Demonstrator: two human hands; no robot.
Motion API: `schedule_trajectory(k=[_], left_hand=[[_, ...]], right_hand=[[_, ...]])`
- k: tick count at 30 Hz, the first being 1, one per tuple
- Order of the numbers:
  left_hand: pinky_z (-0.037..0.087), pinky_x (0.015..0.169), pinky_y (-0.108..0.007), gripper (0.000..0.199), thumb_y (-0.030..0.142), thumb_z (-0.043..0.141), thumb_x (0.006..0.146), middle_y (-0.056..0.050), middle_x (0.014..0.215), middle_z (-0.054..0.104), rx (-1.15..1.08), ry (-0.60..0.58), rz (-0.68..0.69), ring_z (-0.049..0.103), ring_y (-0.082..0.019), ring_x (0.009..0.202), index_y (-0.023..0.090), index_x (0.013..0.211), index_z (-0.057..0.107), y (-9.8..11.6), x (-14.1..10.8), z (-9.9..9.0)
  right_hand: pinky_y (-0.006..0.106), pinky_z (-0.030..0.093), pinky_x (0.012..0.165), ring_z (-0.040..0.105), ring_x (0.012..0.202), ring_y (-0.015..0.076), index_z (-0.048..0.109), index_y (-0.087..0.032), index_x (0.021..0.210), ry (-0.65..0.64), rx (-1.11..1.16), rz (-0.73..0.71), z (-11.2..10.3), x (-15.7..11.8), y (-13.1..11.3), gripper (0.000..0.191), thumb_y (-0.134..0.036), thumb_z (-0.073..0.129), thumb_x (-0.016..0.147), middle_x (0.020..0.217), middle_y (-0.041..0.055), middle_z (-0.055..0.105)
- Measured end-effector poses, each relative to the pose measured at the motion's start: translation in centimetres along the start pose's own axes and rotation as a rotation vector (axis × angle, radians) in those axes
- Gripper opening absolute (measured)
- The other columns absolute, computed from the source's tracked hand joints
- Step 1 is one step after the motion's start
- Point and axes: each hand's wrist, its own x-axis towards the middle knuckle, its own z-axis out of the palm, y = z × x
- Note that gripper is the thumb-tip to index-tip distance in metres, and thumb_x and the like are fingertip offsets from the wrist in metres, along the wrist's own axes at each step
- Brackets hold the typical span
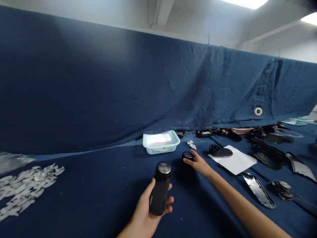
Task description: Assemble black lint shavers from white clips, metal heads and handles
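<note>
A black cylindrical device (158,193) with a shiny round top lies in my left hand (148,208), its fingers wrapped round it, low in the middle of the head view. To the right, my right hand (195,162) has its thumb and fingers round the upper part of a second black cylindrical object (187,170), which stands upright on the blue cloth. The lower part of that object blends into the dark cloth. The two objects are apart.
A light blue basket (162,149) with white sheets sits behind my hands. White plastic pieces (29,186) are heaped at the left. Right are white paper (239,162) under a black part, a long shell (259,190) and a motor-like part (282,189). A blue curtain (123,86) hangs behind.
</note>
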Motion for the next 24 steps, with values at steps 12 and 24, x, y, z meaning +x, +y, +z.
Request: schedule_trajectory(k=[12, 24], left_hand=[[0.050, 0.053, -0.037, 0.027, 0.041, 0.056, 0.085, 0.000, 0.052, 0.056, 0.895, 0.096, 0.296, 0.063, -0.023, 0.048, 0.016, 0.093, 0.062, 1.9, 7.7, 1.4], [0.032, 0.108, -0.036, 0.059, 0.041, 0.071, 0.078, -0.003, 0.137, 0.050, 1.021, -0.311, 0.827, 0.045, -0.028, 0.126, 0.032, 0.133, 0.051, 3.9, 0.9, 5.8]], right_hand=[[0.044, 0.049, 0.090, 0.063, 0.098, 0.0281, 0.057, -0.014, 0.121, 0.085, -0.032, -0.109, -0.4, -2.6, 0.2, 0.060, -0.034, 0.073, 0.066, 0.109, 0.0111, 0.065], [0.048, 0.046, 0.093, 0.051, 0.107, 0.0301, 0.047, -0.034, 0.135, 0.126, -0.171, -0.479, -3.5, -10.1, -9.0, 0.079, -0.005, 0.063, 0.063, 0.117, 0.0076, 0.054]])
